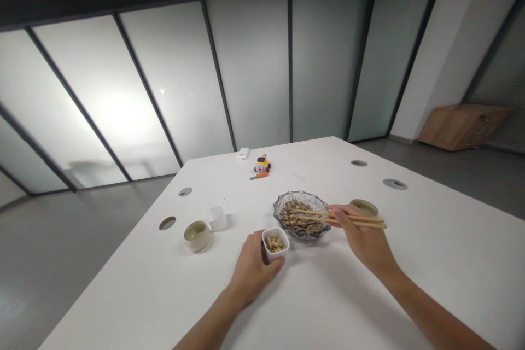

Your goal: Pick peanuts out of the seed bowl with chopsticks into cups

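Observation:
My left hand (255,263) is closed around a small white square cup (267,254), which holds several peanut-like pieces (274,244). Right beside the cup stands a scalloped clear glass bowl (307,197), with a heap of brown pieces that look like seeds or nuts (301,220) in it. A pair of wooden chopsticks (363,221) is gripped in my right hand (363,235), to the right of the bowl. The chopstick tips reach over the heap; whether they pinch a piece I cannot tell.
Left on the white table (172,284) are a greenish cup (197,236) and another white square container (217,219). Behind my right hand sits a greenish bowl (365,207), partly hidden. Farther back lie a toy carrot (260,175), a yellow toy vehicle (262,164) and a white device (243,153).

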`<action>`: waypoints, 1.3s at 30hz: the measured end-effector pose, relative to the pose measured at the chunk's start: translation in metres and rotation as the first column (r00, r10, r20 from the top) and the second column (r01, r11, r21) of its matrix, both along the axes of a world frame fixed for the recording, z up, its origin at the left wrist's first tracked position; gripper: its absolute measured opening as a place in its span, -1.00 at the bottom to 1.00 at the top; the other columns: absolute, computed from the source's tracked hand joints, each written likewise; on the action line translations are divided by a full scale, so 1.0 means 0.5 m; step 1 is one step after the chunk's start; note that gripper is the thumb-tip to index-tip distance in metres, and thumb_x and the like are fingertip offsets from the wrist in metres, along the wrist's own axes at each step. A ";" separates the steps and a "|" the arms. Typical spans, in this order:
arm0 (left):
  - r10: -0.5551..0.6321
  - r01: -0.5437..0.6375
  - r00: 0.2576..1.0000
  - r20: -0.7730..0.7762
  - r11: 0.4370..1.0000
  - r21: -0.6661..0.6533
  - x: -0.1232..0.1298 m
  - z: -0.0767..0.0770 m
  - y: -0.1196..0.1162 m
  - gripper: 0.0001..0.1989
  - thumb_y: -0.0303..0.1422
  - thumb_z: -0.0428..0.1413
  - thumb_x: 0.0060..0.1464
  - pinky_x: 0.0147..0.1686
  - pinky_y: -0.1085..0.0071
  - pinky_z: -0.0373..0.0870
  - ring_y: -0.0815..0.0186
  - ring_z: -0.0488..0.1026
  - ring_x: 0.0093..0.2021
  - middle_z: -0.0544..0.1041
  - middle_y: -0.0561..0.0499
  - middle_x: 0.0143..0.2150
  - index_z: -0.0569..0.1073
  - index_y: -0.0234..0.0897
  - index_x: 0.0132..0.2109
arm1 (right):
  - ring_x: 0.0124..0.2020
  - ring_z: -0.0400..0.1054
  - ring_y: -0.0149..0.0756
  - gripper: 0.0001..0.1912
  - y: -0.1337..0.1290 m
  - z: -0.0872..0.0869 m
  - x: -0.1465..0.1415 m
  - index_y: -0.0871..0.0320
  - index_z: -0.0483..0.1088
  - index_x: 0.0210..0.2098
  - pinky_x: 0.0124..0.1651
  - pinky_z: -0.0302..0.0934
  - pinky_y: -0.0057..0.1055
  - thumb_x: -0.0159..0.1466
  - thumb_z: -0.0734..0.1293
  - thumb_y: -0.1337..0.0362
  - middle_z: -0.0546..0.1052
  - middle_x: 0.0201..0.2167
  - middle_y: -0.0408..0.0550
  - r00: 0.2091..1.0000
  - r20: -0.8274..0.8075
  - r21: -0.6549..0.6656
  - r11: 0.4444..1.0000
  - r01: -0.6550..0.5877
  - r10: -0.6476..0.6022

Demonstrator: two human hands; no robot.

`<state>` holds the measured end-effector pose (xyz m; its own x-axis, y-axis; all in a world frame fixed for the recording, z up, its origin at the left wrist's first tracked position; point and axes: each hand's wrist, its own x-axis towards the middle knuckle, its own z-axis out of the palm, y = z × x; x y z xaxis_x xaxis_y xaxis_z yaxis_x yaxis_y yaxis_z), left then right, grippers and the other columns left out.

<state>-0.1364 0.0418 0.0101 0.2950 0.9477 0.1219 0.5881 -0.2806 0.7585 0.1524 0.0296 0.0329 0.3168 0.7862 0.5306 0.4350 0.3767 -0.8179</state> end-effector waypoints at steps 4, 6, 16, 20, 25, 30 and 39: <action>0.001 -0.001 1.000 0.004 1.000 0.004 0.001 0.002 -0.001 -0.58 -0.33 0.31 0.06 0.12 0.22 0.32 0.09 0.44 0.06 0.53 -0.07 0.03 0.48 -0.21 0.08 | -0.20 0.62 -0.05 -0.57 -0.005 -0.005 -0.007 0.00 0.66 -0.19 -0.11 0.52 -0.13 0.43 0.32 -0.16 0.72 -0.20 0.02 0.983 0.185 0.059 0.998 0.006 -0.017; 0.004 -0.004 1.000 0.000 1.000 0.004 0.002 0.004 -0.001 -0.58 -0.34 0.30 0.06 0.12 0.23 0.32 0.09 0.44 0.07 0.54 -0.07 0.04 0.48 -0.20 0.08 | -0.21 0.62 -0.06 -0.57 -0.005 -0.005 -0.008 0.00 0.66 -0.20 -0.12 0.50 -0.16 0.44 0.32 -0.16 0.72 -0.23 0.01 0.980 0.197 0.065 0.998 0.001 -0.014; 0.000 0.000 1.000 0.000 1.000 0.001 0.002 0.005 -0.001 -0.58 -0.33 0.31 0.05 0.14 0.20 0.31 0.07 0.43 0.08 0.53 -0.08 0.05 0.48 -0.20 0.07 | -0.28 0.58 -0.10 -0.55 -0.003 0.000 -0.012 0.01 0.63 -0.32 -0.19 0.46 -0.21 0.43 0.32 -0.16 0.68 -0.33 -0.02 0.978 0.208 0.090 0.995 -0.033 0.013; -0.008 0.008 1.000 -0.002 1.000 0.003 0.001 0.004 0.000 -0.59 -0.32 0.31 0.07 0.13 0.20 0.31 0.08 0.43 0.07 0.52 -0.08 0.04 0.47 -0.21 0.07 | -0.27 0.58 -0.10 -0.55 -0.003 -0.002 -0.011 0.01 0.63 -0.30 -0.18 0.45 -0.20 0.45 0.30 -0.15 0.68 -0.32 -0.02 0.975 0.223 0.107 0.994 -0.021 -0.003; -0.009 0.009 1.000 -0.002 1.000 -0.002 0.001 0.006 0.000 -0.59 -0.33 0.30 0.07 0.12 0.21 0.31 0.08 0.43 0.06 0.52 -0.07 0.03 0.47 -0.20 0.07 | -0.25 0.58 -0.09 -0.51 -0.003 -0.001 -0.007 0.01 0.63 -0.29 -0.17 0.45 -0.20 0.46 0.28 -0.19 0.68 -0.32 -0.03 0.975 0.219 0.106 0.994 0.012 -0.035; -0.008 0.008 1.000 0.001 1.000 -0.006 0.001 0.006 -0.001 -0.58 -0.34 0.31 0.07 0.14 0.21 0.30 0.08 0.43 0.08 0.52 -0.08 0.05 0.47 -0.21 0.08 | -0.25 0.59 -0.10 -0.47 -0.002 0.001 -0.004 0.01 0.64 -0.30 -0.19 0.45 -0.23 0.45 0.26 -0.23 0.69 -0.31 -0.02 0.975 0.210 0.096 0.994 0.049 -0.069; -0.005 0.005 1.000 -0.010 1.000 -0.003 0.002 0.010 -0.001 -0.58 -0.34 0.32 0.05 0.11 0.23 0.31 0.09 0.42 0.07 0.53 -0.06 0.04 0.47 -0.20 0.07 | -0.21 0.60 -0.12 -0.65 -0.005 -0.010 -0.014 0.01 0.64 -0.24 -0.11 0.48 -0.23 0.45 0.36 -0.07 0.70 -0.26 -0.03 0.980 0.189 0.097 0.993 -0.073 0.053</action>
